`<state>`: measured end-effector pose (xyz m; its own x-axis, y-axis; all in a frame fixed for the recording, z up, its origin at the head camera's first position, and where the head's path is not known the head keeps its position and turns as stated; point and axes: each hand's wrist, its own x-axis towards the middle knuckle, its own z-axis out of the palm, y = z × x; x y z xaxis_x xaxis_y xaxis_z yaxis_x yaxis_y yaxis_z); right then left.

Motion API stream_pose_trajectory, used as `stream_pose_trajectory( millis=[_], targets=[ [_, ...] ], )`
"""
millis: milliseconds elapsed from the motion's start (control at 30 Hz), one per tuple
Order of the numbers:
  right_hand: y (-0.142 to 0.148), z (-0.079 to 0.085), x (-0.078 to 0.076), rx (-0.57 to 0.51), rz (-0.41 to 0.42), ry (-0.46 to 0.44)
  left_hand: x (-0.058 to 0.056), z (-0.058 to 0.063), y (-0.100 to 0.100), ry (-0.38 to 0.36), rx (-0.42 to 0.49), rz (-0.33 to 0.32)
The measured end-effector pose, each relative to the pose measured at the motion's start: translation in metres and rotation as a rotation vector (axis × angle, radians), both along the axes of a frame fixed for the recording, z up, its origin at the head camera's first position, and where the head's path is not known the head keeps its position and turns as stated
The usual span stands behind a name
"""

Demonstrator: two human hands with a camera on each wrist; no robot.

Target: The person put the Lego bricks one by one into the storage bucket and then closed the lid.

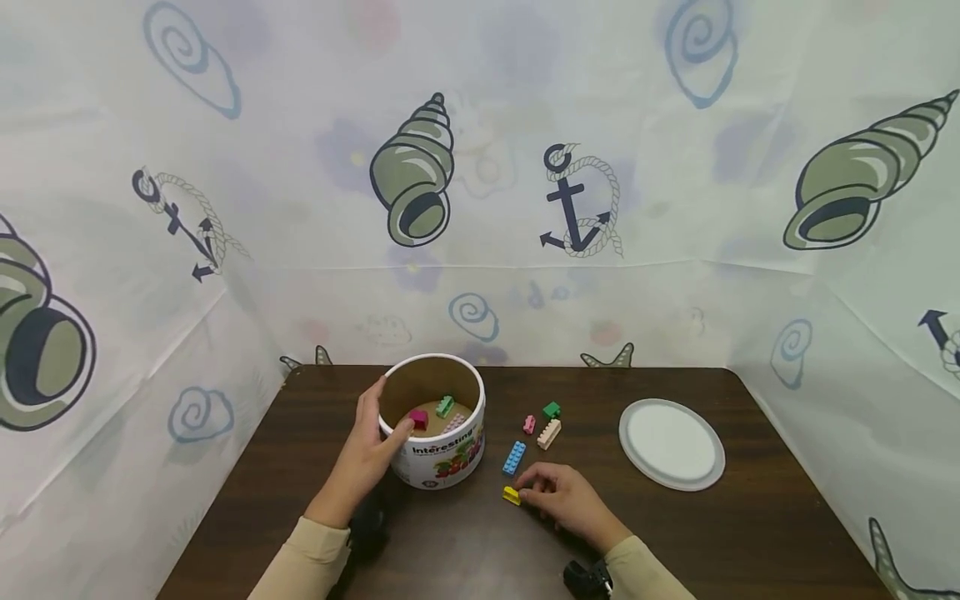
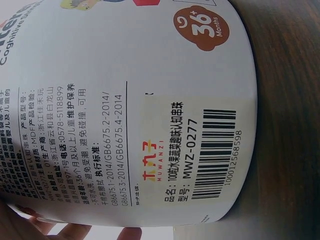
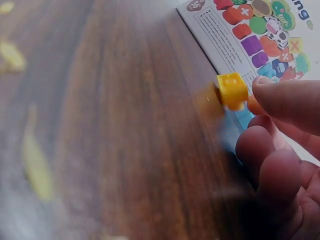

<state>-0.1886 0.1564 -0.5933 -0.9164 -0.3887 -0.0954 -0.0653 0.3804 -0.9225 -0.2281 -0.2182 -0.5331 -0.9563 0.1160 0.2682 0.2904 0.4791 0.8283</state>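
My left hand [image 1: 363, 454] holds a white round bucket [image 1: 416, 468] at its left side, the thumb over the near rim and the fingers along the outside. Inside the bucket lie a magenta building brick [image 1: 418, 418], a green brick [image 1: 445, 406] and a pale pink brick [image 1: 454, 422]. In the left wrist view the bucket's printed wall [image 2: 125, 60] hides most of that hand. To the right of the bucket, my right hand [image 1: 564, 498] pinches a small yellow brick [image 3: 232, 91] between thumb and forefinger, low over the table.
Beyond the right hand lie a blue brick [image 1: 513, 458], a cream brick [image 1: 549, 434], a small pink brick [image 1: 529, 425] and a green brick [image 1: 552, 410]. A white round lid [image 1: 671, 443] lies at the right on the dark wooden table [image 1: 757, 517]. Patterned cloth [image 1: 495, 208] surrounds the table.
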Motion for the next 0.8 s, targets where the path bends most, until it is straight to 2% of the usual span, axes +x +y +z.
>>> stream_pose_trajectory(
  millis=[267, 467, 667, 800],
  targets=[
    [0.0002, 0.0045, -0.001, 0.048, 0.023, 0.043, -0.0018, 0.0057, 0.0023, 0.006, 0.007, -0.011],
    [-0.0024, 0.004, 0.0035, 0.068, 0.06, 0.039, 0.0023, 0.0019, -0.0003, -0.017, -0.015, 0.006],
    [-0.0062, 0.0021, 0.0072, 0.139, 0.138, 0.167, 0.0053, -0.0005, -0.0016, -0.005, -0.007, 0.005],
    [-0.005, 0.0052, 0.0061, 0.138, 0.119, 0.168, 0.0027, 0.0009, 0.0, 0.009, -0.006, -0.001]
  ],
)
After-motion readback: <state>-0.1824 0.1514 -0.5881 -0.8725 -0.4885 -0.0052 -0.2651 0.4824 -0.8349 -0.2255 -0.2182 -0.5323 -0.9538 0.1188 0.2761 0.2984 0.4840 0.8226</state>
